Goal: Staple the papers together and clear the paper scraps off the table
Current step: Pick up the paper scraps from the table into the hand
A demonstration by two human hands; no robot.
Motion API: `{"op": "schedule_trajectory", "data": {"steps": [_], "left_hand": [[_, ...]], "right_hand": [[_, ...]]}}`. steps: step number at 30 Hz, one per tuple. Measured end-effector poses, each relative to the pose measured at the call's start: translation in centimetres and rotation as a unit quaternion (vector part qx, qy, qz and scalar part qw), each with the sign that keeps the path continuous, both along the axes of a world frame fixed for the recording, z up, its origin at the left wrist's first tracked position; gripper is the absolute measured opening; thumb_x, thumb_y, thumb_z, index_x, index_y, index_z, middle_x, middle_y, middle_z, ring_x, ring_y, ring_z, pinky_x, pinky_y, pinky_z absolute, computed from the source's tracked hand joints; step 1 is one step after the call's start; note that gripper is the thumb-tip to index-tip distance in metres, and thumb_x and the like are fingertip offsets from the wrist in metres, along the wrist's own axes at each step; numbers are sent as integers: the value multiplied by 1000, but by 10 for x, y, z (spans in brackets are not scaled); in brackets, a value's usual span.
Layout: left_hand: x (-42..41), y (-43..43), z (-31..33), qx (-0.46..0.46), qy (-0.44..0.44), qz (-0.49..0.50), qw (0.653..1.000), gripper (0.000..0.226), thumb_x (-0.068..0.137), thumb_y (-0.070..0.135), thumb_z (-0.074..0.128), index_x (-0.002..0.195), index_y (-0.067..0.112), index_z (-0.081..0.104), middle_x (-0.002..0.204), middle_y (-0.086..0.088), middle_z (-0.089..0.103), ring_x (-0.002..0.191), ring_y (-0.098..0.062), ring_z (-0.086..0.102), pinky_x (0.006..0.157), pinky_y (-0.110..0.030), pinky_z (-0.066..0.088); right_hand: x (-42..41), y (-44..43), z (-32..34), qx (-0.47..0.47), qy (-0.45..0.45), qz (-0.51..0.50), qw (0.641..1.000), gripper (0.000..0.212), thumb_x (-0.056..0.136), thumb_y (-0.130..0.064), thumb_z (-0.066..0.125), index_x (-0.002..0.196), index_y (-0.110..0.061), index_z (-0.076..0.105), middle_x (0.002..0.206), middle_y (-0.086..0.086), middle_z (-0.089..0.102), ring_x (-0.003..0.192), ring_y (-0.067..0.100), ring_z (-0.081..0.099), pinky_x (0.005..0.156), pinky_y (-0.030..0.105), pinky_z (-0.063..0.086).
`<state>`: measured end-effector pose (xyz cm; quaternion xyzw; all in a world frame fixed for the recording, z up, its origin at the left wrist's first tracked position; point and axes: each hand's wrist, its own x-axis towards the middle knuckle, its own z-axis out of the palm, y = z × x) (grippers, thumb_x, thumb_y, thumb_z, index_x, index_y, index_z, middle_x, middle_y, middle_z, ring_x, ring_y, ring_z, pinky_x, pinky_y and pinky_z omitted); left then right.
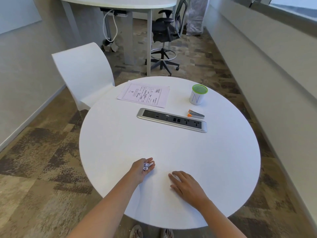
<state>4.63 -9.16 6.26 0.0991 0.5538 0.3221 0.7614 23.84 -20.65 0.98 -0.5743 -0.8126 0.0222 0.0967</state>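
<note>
Tabletop (205,160); scraps (146,166) seemingly in left hand (141,170)

On the tabletop (171,152), papers (143,95) lay behind the socket panel (172,120), cup (198,94) to their right, stapler (196,114) just before the cup. Nearer, scraps (146,166) sat in the left hand (143,168).

left hand (141,170) cupped (round paper scraps (146,166)), right hand (187,186) flat, palm down.

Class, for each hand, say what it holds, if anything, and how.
The left hand holds crumpled scraps in its cupped palm, fingers curled loosely round them. The right hand lies flat on the table, holding nothing.
</note>
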Motion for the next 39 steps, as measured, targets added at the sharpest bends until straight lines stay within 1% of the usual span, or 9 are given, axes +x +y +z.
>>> {"op": "schedule_trajectory", "data": {"steps": [5,9,14,18,23,28,31,34,39], "left_hand": [[5,-2,-1,-1,0,-14,1000,33,97,2,32,79,-2,58,81,-15,58,73,-22,57,51,-22,56],[10,-4,-3,-6,-6,-17,1000,33,98,2,32,78,-2,57,81,-15,58,73,-22,57,49,-23,56],[15,-5,-5,-10,-13,-25,1000,34,98,3,31,78,-3,58,82,-16,58,74,-23,56,47,-24,55],[19,-5,-5,-10,-14,-32,999,35,99,4,31,79,-3,59,83,-16,58,75,-22,57,47,-23,55],[23,-5,-6,-10,-9,-39,999,35,98,3,30,79,-3,59,83,-16,58,74,-22,57,45,-23,55],[28,-6,-3,-9,-9,-42,999,34,98,3,31,78,-3,58,83,-16,58,74,-22,56,45,-23,55],[29,-6,-2,-9,-8,-45,999,34,98,2,31,78,-3,58,83,-16,58,74,-22,56,45,-23,55],[30,-6,-2,-11,-6,-46,999,34,98,2,31,78,-3,59,84,-16,58,74,-22,57,45,-23,55],[35,-8,-2,-14,-2,-56,998,33,97,1,32,77,-2,58,82,-15,58,73,-22,57,46,-23,55]], "right_hand": [[28,-20,4,-7,-11,-88,996,63,99,-46,13,119,-12,62,116,-2,63,103,14,61,83,24,54],[45,-26,9,-12,-7,-192,981,68,100,-43,8,109,-12,68,106,0,67,93,16,65,66,24,57],[51,-23,6,-25,145,-260,954,8,87,-18,63,90,-15,70,90,-4,63,86,14,59,65,12,42],[57,-14,11,-87,224,-284,928,4,86,-14,63,82,-16,64,84,-6,59,86,13,52,71,13,41],[58,-8,9,-105,100,-242,959,8,92,-11,54,88,-13,60,88,-2,57,83,17,48,72,22,41],[54,-10,4,-78,-52,-220,971,43,46,18,68,67,-17,54,68,-4,50,59,10,27,49,19,28],[55,-11,4,-72,44,-255,963,21,80,4,60,80,-17,57,82,-3,53,70,14,42,62,22,39],[53,-15,8,-58,170,-360,916,5,86,-18,62,91,-19,64,99,-1,57,94,23,52,77,28,41],[57,-17,15,-75,250,-590,764,54,73,-34,76,121,-20,55,139,9,36,127,35,33,105,49,26]]}}
